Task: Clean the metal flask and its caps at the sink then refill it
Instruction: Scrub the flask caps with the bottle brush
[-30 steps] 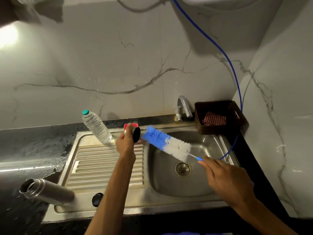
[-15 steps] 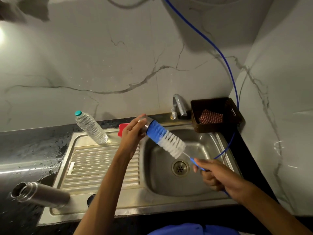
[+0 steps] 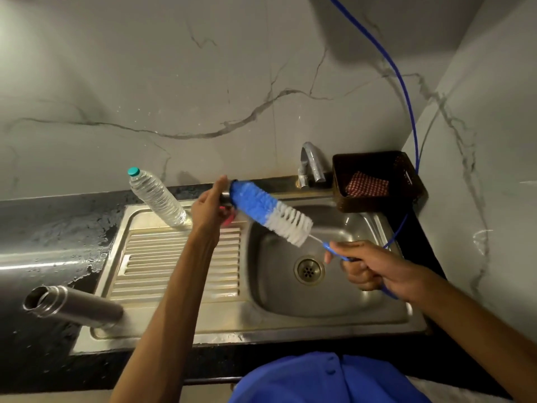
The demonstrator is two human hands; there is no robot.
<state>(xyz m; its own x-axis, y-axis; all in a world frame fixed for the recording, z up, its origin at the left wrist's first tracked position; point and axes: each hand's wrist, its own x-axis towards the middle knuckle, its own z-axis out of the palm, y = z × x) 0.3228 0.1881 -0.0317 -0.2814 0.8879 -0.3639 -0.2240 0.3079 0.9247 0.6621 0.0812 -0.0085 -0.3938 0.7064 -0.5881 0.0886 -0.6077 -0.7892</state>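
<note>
Over the steel sink [image 3: 334, 312], the left hand [image 3: 207, 209] grips a cap [image 3: 226, 193] while the right hand [image 3: 374, 264] clasps the brush [image 3: 268, 212], scrubbing inside; rinsing likely follows.

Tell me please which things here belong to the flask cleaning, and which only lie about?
For the job: metal flask; cap held in the left hand; bottle brush held by the right hand; sink; tap.

Lying about: plastic water bottle; brown basket with checked cloth; blue hose.
</note>
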